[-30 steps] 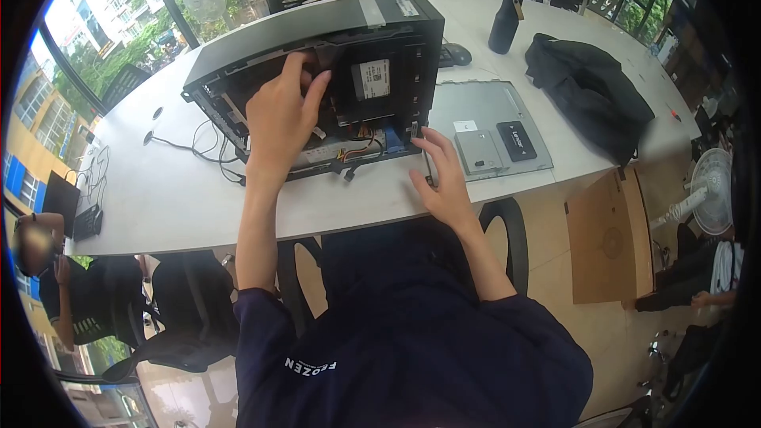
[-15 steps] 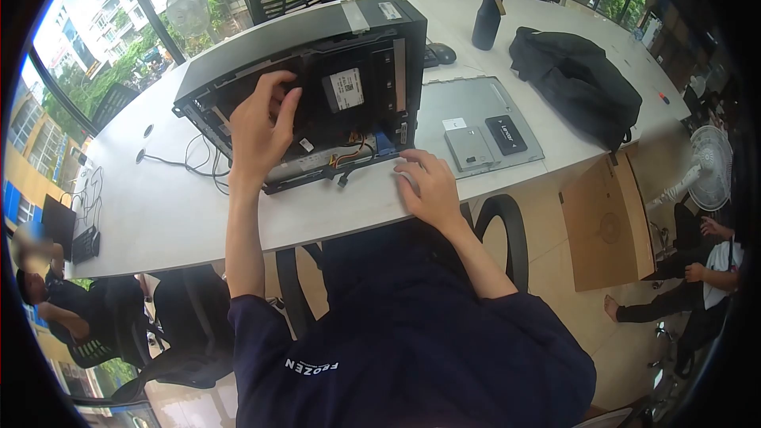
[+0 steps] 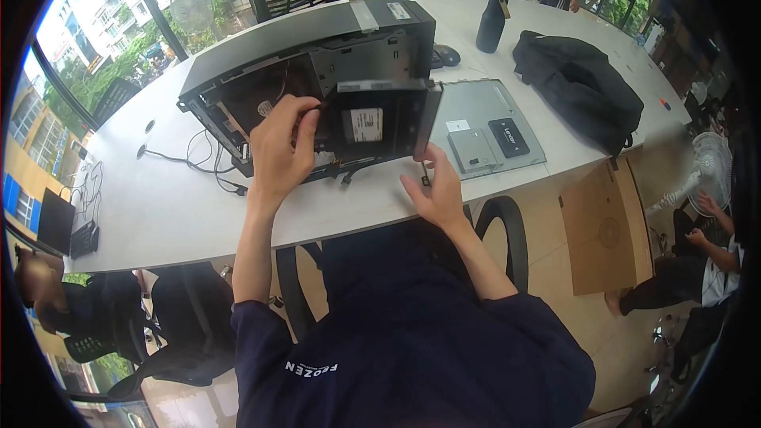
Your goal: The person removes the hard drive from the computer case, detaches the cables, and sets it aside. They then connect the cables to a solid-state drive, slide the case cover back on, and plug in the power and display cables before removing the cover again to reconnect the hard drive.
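Note:
A desktop computer case [image 3: 273, 36] stands on the white table with its open side facing me. In front of its opening, a black drive cage [image 3: 396, 123] with a white label is tilted out from the case. My left hand [image 3: 284, 147] pinches the cage's left edge, fingers curled. At the cage's lower right corner, my right hand [image 3: 438, 190] has its fingers bent round the edge, with the thumb lower down. Behind the cage, part of the case's interior [image 3: 265, 95] shows, including a round fan-like part. A loose cable end [image 3: 346, 180] sticks out below the cage.
Right of the case lies a grey metal side panel [image 3: 495, 99], bearing a silver box [image 3: 473, 149] and a black SSD [image 3: 507, 136]. Farther off are a mouse [image 3: 448, 55], a dark bottle [image 3: 492, 22] and a black bag [image 3: 579, 87]. Cables [image 3: 198, 162] lie left. People sit at both sides.
The drive cage has come out of the case towards me and to the right, exposing the interior behind it. My left hand moved right and down with it; my right hand shifted to its corner.

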